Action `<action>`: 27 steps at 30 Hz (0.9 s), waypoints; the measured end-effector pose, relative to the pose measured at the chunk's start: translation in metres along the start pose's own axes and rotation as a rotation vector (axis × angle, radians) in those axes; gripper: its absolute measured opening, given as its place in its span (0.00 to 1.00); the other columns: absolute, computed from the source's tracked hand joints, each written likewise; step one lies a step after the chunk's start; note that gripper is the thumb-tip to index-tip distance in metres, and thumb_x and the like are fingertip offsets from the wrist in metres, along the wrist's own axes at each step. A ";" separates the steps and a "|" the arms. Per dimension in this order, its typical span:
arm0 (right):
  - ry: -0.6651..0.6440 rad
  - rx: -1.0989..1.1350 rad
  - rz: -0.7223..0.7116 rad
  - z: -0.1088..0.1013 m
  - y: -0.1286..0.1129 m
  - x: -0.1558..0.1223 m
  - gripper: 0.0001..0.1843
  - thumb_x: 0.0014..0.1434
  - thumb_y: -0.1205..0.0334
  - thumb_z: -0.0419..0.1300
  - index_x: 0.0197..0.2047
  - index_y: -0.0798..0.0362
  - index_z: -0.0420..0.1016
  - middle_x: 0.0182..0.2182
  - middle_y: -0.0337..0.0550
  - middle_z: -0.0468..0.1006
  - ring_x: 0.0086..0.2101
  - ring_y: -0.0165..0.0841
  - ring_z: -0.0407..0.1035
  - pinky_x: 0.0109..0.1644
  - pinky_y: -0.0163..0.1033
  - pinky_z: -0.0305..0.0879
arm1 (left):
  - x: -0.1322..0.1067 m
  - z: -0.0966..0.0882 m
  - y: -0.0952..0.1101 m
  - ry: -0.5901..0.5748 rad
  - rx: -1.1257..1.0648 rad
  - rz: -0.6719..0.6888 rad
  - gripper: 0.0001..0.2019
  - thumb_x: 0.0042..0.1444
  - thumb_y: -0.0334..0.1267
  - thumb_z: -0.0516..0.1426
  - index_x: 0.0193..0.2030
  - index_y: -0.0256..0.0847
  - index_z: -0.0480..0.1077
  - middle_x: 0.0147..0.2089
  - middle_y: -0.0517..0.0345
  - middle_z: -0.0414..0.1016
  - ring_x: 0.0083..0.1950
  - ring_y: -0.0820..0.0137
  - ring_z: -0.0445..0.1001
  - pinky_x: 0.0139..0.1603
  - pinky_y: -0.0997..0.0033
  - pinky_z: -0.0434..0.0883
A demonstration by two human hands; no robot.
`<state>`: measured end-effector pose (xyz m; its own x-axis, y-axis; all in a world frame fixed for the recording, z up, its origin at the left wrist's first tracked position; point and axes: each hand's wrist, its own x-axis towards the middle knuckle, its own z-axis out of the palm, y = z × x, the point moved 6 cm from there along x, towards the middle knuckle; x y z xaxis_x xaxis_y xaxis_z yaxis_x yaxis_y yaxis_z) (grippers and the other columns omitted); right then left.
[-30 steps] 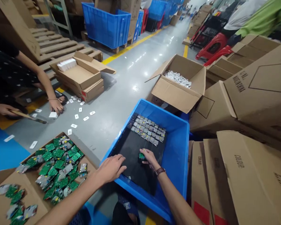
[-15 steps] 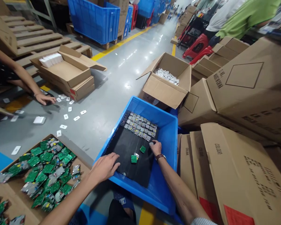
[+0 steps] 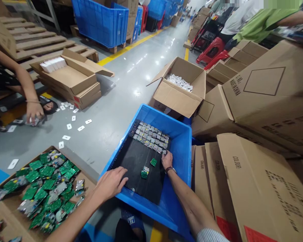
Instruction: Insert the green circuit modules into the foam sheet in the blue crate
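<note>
A blue plastic bin [image 3: 184, 134] stands before me with a black sheet [image 3: 131, 158] inside. Rows of small grey-topped circuit boards [image 3: 151, 136] lie side by side on the sheet's far part. My right hand [image 3: 167, 159] pinches a circuit board [image 3: 164, 152] at the right end of the nearest row, its fingers partly hiding it. My left hand [image 3: 113, 181] rests at the bin's left edge, fingers stretched out and holding nothing. Between the hands lie a loose green circuit board [image 3: 153, 162] and a green and grey one [image 3: 144, 173].
At lower left, a cardboard tray [image 3: 87, 179] bears a heap of green circuit boards [image 3: 49, 185]. White plates [image 3: 66, 137] are scattered on the floor near a co-worker's hand [image 3: 34, 112]. Cartons [image 3: 265, 181] crowd the right side; an open carton [image 3: 178, 97] of white parts stands beyond the bin.
My right hand has shifted slightly with the board against the row's end. The near loose board has turned or tipped a little. The co-worker's hand has moved left and nearer to me.
</note>
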<state>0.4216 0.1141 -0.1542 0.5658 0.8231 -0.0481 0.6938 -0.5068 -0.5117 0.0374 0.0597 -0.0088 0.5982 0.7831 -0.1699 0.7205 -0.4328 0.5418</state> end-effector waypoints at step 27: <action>-0.409 0.411 -0.285 0.092 -0.133 -0.059 0.14 0.57 0.57 0.58 0.42 0.51 0.81 0.42 0.47 0.81 0.42 0.38 0.75 0.51 0.44 0.72 | -0.002 -0.002 0.002 0.072 -0.003 0.022 0.12 0.68 0.40 0.52 0.53 0.43 0.73 0.51 0.51 0.77 0.50 0.61 0.79 0.49 0.64 0.76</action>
<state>0.2552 0.1561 -0.1622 0.1128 0.9831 -0.1439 0.5186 -0.1818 -0.8355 0.0369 0.0581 -0.0063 0.5872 0.8035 -0.0979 0.7063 -0.4495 0.5469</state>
